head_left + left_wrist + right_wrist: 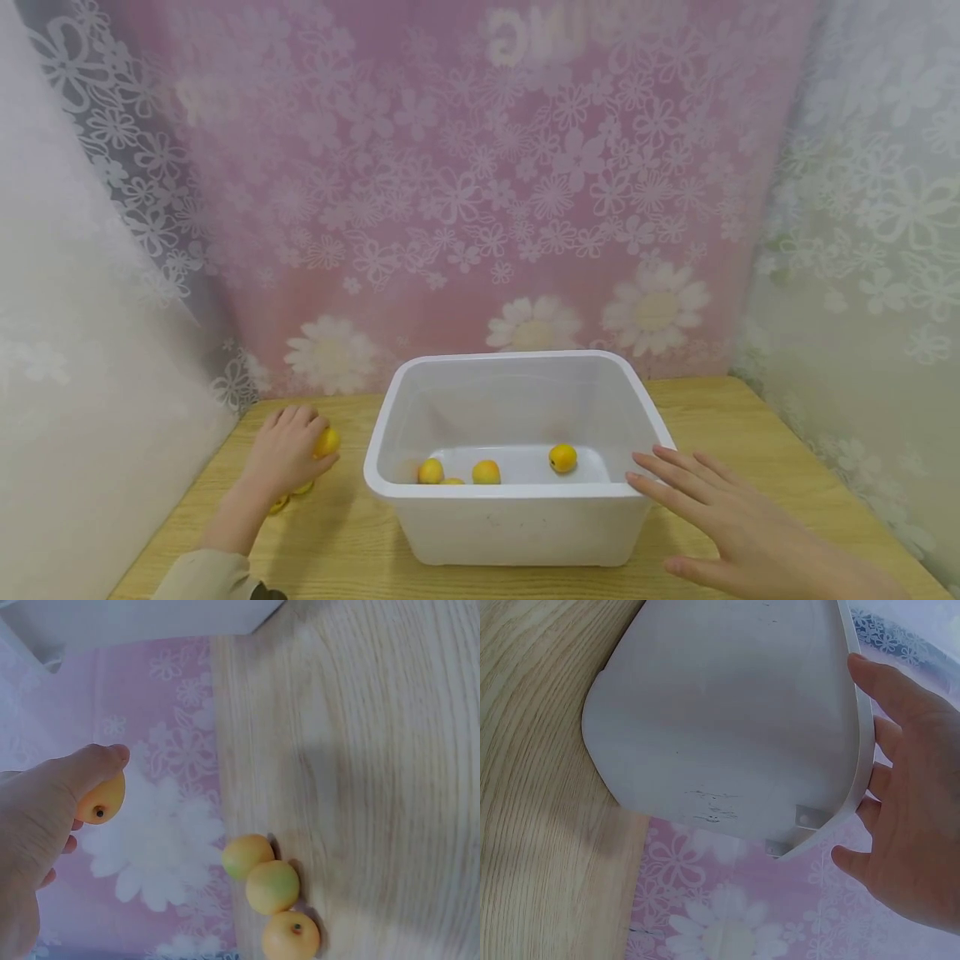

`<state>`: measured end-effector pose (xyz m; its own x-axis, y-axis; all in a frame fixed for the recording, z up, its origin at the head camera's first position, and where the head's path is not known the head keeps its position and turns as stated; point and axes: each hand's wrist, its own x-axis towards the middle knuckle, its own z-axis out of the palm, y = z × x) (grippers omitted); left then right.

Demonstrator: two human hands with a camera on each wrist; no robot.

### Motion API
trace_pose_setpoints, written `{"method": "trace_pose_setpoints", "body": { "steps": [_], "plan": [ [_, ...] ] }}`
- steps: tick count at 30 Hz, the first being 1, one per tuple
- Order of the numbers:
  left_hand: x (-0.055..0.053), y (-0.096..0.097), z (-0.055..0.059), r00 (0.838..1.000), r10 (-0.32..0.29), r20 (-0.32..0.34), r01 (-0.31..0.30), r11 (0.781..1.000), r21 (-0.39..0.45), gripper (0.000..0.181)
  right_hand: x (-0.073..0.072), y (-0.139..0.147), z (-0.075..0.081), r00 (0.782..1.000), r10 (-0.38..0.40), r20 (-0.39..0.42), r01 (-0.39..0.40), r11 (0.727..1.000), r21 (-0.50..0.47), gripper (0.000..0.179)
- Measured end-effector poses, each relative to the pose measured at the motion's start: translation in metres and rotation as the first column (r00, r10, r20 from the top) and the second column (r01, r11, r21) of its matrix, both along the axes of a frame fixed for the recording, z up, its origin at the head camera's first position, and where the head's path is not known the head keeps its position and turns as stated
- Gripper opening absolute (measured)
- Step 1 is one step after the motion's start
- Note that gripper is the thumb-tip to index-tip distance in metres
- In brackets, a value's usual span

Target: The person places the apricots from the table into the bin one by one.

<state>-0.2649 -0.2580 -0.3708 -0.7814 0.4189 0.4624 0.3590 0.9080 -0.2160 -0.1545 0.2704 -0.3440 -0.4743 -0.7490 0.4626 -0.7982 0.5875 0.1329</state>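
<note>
My left hand (pixel 285 450) grips a small yellow-orange fruit (pixel 103 799) above the table, left of the white plastic tub (pixel 517 529). The fruit's dark stem spot faces the left wrist camera. Below that hand, three similar fruits (pixel 272 888) lie in a row on the table, touching or nearly so; in the head view the hand mostly hides them. Inside the tub several yellow fruits (pixel 562 457) rest on the bottom, some partly hidden by the front rim. My right hand (pixel 738 521) spreads its straight fingers at the tub's right rim (pixel 865 735), fingertips touching it.
Underneath is a wood-grain table (pixel 705 408). A pink flowered curtain (pixel 450 208) hangs behind it, with pale sheets (pixel 877 292) along the left and right sides. The tub stands near the table's middle.
</note>
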Motion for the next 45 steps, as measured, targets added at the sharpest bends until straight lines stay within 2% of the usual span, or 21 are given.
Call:
{"method": "trace_pose_setpoints", "body": {
  "steps": [7, 14, 24, 26, 28, 33, 41, 45],
  "plan": [
    [-0.005, 0.011, 0.008, 0.995, -0.059, -0.083, 0.057, 0.998, -0.026, 0.045, -0.001, 0.000, -0.001, 1.000, 0.011, 0.000, -0.011, 1.000, -0.010, 0.077],
    [-0.008, 0.019, 0.017, 0.974, -0.125, -0.188, 0.120, 0.992, -0.041, 0.042, -0.002, 0.001, -0.001, 1.000, -0.002, 0.010, 0.002, 1.000, 0.009, 0.078],
    [-0.011, 0.028, 0.047, 0.944, -0.167, -0.285, 0.150, 0.986, -0.079, 0.045, -0.002, 0.000, -0.001, 1.000, 0.001, 0.004, -0.001, 1.000, 0.003, 0.078],
    [-0.011, 0.030, 0.053, 0.945, -0.164, -0.283, 0.149, 0.986, -0.075, 0.044, -0.002, 0.000, -0.001, 1.000, -0.001, 0.004, 0.001, 1.000, 0.003, 0.078],
    [-0.011, 0.034, 0.060, 0.954, -0.151, -0.259, 0.141, 0.988, -0.059, 0.044, -0.002, 0.001, -0.002, 1.000, -0.004, 0.004, 0.004, 1.000, 0.002, 0.078],
    [-0.013, 0.047, 0.074, 0.978, -0.136, -0.158, 0.139, 0.990, 0.007, 0.042, -0.001, 0.000, -0.002, 1.000, -0.010, 0.010, 0.011, 1.000, -0.002, 0.078],
    [-0.020, 0.070, 0.082, 0.977, -0.195, -0.081, 0.198, 0.980, 0.023, 0.041, -0.001, 0.000, -0.001, 1.000, 0.000, 0.012, 0.001, 1.000, -0.005, 0.078],
    [-0.021, 0.079, 0.083, 0.970, -0.233, -0.065, 0.235, 0.972, 0.021, 0.038, -0.003, 0.000, -0.001, 0.999, 0.024, -0.031, -0.025, 1.000, -0.014, 0.078]
  ]
}}
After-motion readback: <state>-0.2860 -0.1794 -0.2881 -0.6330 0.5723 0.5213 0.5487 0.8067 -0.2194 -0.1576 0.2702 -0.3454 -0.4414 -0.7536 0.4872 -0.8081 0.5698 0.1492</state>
